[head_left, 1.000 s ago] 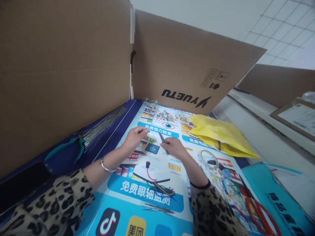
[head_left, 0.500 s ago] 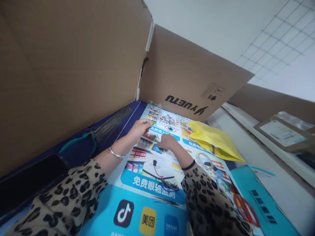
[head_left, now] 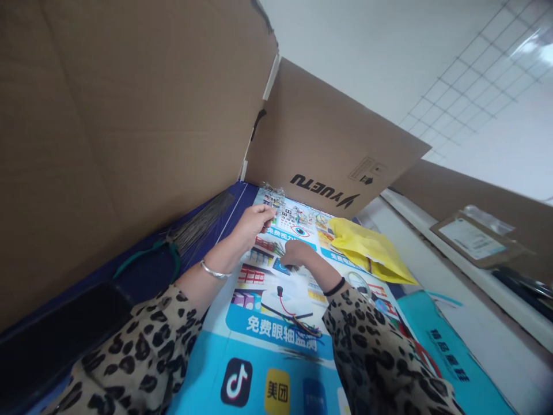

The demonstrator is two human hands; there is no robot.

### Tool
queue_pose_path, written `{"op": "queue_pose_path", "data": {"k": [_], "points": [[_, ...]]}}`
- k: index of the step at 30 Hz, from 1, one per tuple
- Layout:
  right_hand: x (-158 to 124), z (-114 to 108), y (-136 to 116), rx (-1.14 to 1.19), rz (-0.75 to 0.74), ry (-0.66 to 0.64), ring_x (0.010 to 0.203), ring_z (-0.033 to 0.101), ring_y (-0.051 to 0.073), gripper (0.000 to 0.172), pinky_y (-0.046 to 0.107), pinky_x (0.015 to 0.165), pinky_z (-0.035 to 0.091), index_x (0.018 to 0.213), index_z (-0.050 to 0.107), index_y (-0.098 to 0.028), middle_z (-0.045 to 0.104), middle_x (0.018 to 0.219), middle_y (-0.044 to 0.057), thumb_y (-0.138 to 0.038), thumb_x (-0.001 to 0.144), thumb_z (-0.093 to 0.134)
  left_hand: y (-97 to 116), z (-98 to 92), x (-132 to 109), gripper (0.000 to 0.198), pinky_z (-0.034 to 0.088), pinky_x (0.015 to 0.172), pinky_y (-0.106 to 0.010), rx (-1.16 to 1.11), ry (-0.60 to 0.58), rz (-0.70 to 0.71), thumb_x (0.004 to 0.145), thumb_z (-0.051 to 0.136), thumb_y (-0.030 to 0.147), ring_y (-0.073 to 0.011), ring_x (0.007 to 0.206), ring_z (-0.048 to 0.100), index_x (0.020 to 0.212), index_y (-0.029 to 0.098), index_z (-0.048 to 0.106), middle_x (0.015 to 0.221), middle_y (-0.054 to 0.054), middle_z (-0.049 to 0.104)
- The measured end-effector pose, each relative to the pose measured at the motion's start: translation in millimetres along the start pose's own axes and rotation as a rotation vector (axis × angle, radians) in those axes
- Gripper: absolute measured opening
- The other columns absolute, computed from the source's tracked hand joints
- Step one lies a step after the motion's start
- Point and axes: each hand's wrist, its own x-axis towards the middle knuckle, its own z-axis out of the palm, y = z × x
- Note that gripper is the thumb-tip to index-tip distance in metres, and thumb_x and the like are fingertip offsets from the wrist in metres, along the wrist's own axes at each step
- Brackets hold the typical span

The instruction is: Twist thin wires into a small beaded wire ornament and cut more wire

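Note:
My left hand (head_left: 259,221) is raised over the printed sheet (head_left: 207,360), its thumb and fingers pinched together. Something thin and clear or silvery seems to be at its fingertips, too fine to make out. Close by on the right, my right hand (head_left: 297,255) is curled closed, with a small bunch of thin wires (head_left: 280,248) poking out at its finger side. Below it on the sheet lie several coloured cords (head_left: 305,325) and a few dark thin strands (head_left: 298,354). A tangle of clear and silvery bits (head_left: 272,196) lies at the far end.
Cardboard walls (head_left: 129,115) (head_left: 319,127) stand left and behind. At left lie a bundle of long thin wires (head_left: 205,222), a teal-handled tool (head_left: 144,256) and a black object (head_left: 73,328). A yellow bag (head_left: 371,251) and a teal bag (head_left: 449,351) lie at right.
The view has shifted slightly. My left hand stays pinched and my right hand stays curled, both near the same spot above the sheet.

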Motion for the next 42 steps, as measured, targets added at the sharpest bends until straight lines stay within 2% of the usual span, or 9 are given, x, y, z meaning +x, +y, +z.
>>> {"op": "queue_pose_path", "data": {"k": [4, 8, 11, 18, 24, 28, 32, 37, 42], "points": [[4.2, 3.0, 4.2, -0.068, 0.056, -0.022, 0.087, 0.062, 0.029, 0.028, 0.031, 0.064, 0.048, 0.087, 0.067, -0.006, 0.067, 0.088, 0.019, -0.014, 0.06, 0.071, -18.7, 2.1, 3.8, 0.013, 0.03, 0.042, -0.016, -0.084, 0.048, -0.064, 0.066, 0.066, 0.025, -0.0048, 0.047, 0.045, 0.066, 0.014, 0.057, 0.056, 0.003, 0.052], [7.2, 1.2, 4.2, -0.092, 0.077, -0.087, 0.093, 0.059, 0.021, 0.028, 0.035, 0.077, 0.05, 0.104, 0.059, -0.01, 0.061, 0.103, 0.011, -0.027, 0.082, 0.062, -48.5, -0.1, 6.6, 0.014, 0.039, 0.047, -0.02, -0.164, 0.087, -0.199, 0.068, 0.063, 0.023, -0.0077, 0.047, 0.05, 0.064, 0.014, 0.053, 0.056, 0.001, 0.054], [10.4, -1.5, 2.2, -0.076, 0.089, -0.126, 0.093, 0.058, 0.019, 0.03, 0.038, 0.079, 0.05, 0.111, 0.054, -0.013, 0.057, 0.11, 0.009, -0.031, 0.088, 0.055, -63.5, -6.6, 10.6, 0.012, 0.043, 0.051, -0.022, -0.198, 0.113, -0.268, 0.067, 0.063, 0.019, -0.0099, 0.05, 0.054, 0.066, 0.014, 0.052, 0.059, -0.001, 0.057], [18.4, 0.7, 2.7, -0.016, 0.131, -0.114, 0.096, 0.057, 0.02, 0.032, 0.038, 0.08, 0.05, 0.114, 0.053, -0.013, 0.055, 0.113, 0.009, -0.031, 0.087, 0.055, -72.9, -14.6, 19.0, 0.012, 0.045, 0.055, -0.024, -0.232, 0.098, -0.316, 0.063, 0.067, 0.016, -0.0121, 0.055, 0.058, 0.065, 0.013, 0.055, 0.06, -0.003, 0.06], [13.3, 8.4, 11.6, 0.071, 0.133, -0.015, 0.096, 0.057, 0.02, 0.031, 0.039, 0.08, 0.05, 0.114, 0.053, -0.014, 0.055, 0.113, 0.008, -0.032, 0.088, 0.053, -75.0, -11.2, 14.3, 0.015, 0.045, 0.057, -0.022, -0.245, 0.062, -0.258, 0.062, 0.069, 0.018, -0.0096, 0.055, 0.057, 0.061, 0.013, 0.054, 0.058, -0.001, 0.059], [1.0, 12.1, 23.0, 0.194, 0.092, 0.118, 0.083, 0.059, 0.017, 0.023, 0.032, 0.072, 0.049, 0.099, 0.059, -0.013, 0.061, 0.096, 0.006, -0.03, 0.084, 0.058, -73.0, -8.2, 9.3, 0.019, 0.043, 0.051, -0.022, -0.224, -0.004, -0.206, 0.063, 0.068, 0.027, -0.0085, 0.047, 0.052, 0.064, 0.013, 0.056, 0.055, 0.001, 0.056], [-14.4, 27.3, 34.5, 0.351, 0.077, 0.366, 0.069, 0.057, 0.016, 0.008, 0.023, 0.057, 0.039, 0.078, 0.059, -0.014, 0.062, 0.073, 0.002, -0.019, 0.071, 0.059, -70.3, -2.0, 4.4, 0.024, 0.041, 0.049, -0.021, -0.168, -0.025, -0.146, 0.063, 0.067, 0.035, -0.0096, 0.053, 0.054, 0.07, 0.014, 0.057, 0.061, 0.0, 0.057], [-32.9, 58.7, 38.4, 0.568, 0.067, 0.663, 0.057, 0.053, 0.013, 0.01, 0.022, 0.052, 0.037, 0.079, 0.054, -0.017, 0.058, 0.062, -0.001, -0.022, 0.073, 0.047, -69.6, 18.1, -12.8, 0.022, 0.043, 0.058, -0.021, -0.038, -0.014, -0.027, 0.066, 0.065, 0.036, -0.0104, 0.064, 0.055, 0.072, 0.015, 0.06, 0.068, 0.0, 0.058], [-44.9, 86.3, 30.2, 0.752, -0.033, 0.844, 0.059, 0.055, 0.013, 0.016, 0.022, 0.056, 0.043, 0.087, 0.054, -0.018, 0.061, 0.068, -0.001, -0.027, 0.076, 0.045, -80.2, 37.2, -34.6, 0.016, 0.043, 0.065, -0.024, 0.132, -0.123, 0.05, 0.067, 0.065, 0.031, -0.012, 0.066, 0.055, 0.071, 0.015, 0.065, 0.067, 0.0, 0.061]]}}
